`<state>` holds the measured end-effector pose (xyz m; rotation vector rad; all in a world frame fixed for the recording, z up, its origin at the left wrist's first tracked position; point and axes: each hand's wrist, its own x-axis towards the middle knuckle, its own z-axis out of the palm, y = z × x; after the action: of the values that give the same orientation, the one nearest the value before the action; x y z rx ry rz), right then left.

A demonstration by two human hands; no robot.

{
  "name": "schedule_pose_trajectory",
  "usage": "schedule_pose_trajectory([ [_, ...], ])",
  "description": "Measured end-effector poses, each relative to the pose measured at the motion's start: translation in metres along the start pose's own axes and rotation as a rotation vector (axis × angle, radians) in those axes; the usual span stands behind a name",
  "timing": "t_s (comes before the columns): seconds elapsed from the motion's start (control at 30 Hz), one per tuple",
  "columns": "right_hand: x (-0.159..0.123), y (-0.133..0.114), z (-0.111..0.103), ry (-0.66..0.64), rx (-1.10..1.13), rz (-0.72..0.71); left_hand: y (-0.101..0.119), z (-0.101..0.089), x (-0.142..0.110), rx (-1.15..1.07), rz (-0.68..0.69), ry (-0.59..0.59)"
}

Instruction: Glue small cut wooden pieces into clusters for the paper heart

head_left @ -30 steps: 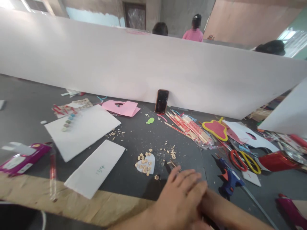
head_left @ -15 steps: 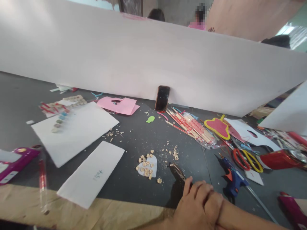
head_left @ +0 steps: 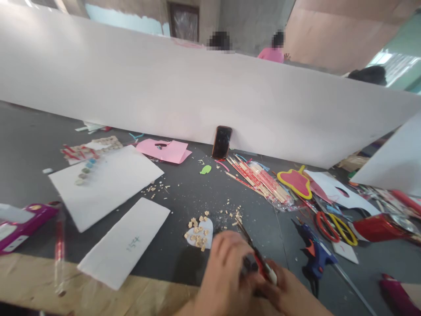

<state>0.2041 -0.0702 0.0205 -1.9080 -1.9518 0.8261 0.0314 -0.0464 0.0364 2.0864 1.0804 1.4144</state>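
My right hand (head_left: 287,289) is closed around a pair of pliers (head_left: 252,248) with a red handle, its narrow tip pointing away from me. Close beside it, my left hand (head_left: 223,272) has its fingers curled inward; what they hold, if anything, is hidden. Just beyond the left hand lies a white heart-shaped piece (head_left: 209,226) with several small tan flower-shaped pieces (head_left: 198,239) on it. Tan crumbs and bits (head_left: 238,215) are scattered near the pliers' tip.
A phone (head_left: 222,142) leans against a white board (head_left: 158,83). To the right are wrapped sticks (head_left: 268,182), scissors (head_left: 329,228), a blue glue gun (head_left: 317,254) and a red can (head_left: 378,227). Leftward lie white sheets (head_left: 108,197) and a purple glue gun (head_left: 29,224).
My left hand has come off my right and moved left, now beside the pliers. More of the pliers' red handle shows. The loose flower piece near the heart is no longer visible.
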Motion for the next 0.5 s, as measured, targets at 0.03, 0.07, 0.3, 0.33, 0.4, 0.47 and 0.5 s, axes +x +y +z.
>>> schedule_pose_trajectory([
  [0.03, 0.001, -0.002, -0.006, -0.025, 0.022, -0.015, -0.004, -0.012, 0.004, 0.04, -0.126, 0.04],
  [0.07, 0.002, -0.005, -0.009, -0.015, 0.032, -0.035, -0.008, -0.022, 0.008, 0.078, -0.209, 0.061],
  [0.3, 0.001, -0.016, -0.001, 0.087, -0.028, -0.139, -0.019, -0.041, 0.02, 0.202, -0.311, -0.014],
  [0.33, 0.0, -0.015, 0.001, 0.1, -0.038, -0.137, -0.017, -0.041, 0.02, 0.225, -0.3, -0.02],
  [0.4, -0.003, -0.014, 0.004, 0.118, -0.051, -0.14, -0.015, -0.04, 0.02, 0.266, -0.274, -0.023],
  [0.47, -0.006, -0.011, 0.007, 0.149, -0.056, -0.145, -0.012, -0.04, 0.019, 0.292, -0.24, -0.028],
  [0.5, -0.007, -0.008, 0.008, 0.155, -0.058, -0.151, -0.011, -0.04, 0.019, 0.299, -0.223, -0.034],
])
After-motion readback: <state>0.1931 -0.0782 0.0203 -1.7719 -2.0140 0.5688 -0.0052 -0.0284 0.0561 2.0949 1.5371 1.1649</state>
